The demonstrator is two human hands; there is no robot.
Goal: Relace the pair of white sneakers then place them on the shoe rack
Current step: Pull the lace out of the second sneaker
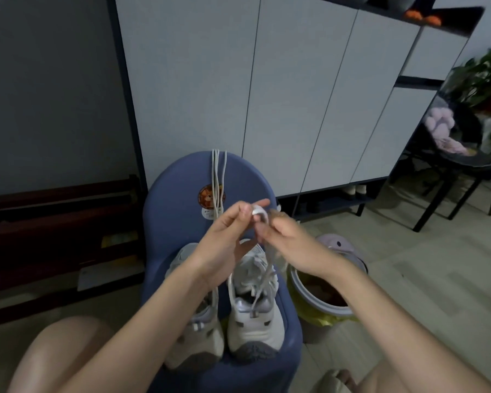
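the step in hand is judged to be the threading or tying of a lace (pixel 260 212) on the right-hand sneaker (pixel 254 310), which sits toe toward the viewer on a blue chair (pixel 176 194). for the step to be done well, the lace end should be kept pinched close to its tip, tension should be held even on both strands, and each eyelet should be entered from the same side so the crossings match. the shoe may be tugged off the seat if the lace is pulled hard, so it is better drawn up gently.

the left hand (pixel 224 236) is raised at 12 o'clock of the shoes, its thumb and forefinger closed on a white loop of lace, the other fingers half curled. the right hand (pixel 287 239), just beside it at 3 o'clock, is closed on the same lace, a strand running down to the shoe's tongue. the two hands are nearly touching.

the other sneaker (pixel 194 336) lies beside the first at 9 o'clock, partly hidden by the left forearm. a spare lace (pixel 217 177) is draped over the chair back at 12 o'clock. the shoe rack (pixel 332 199) is seen under a cabinet at 2 o'clock, well apart.
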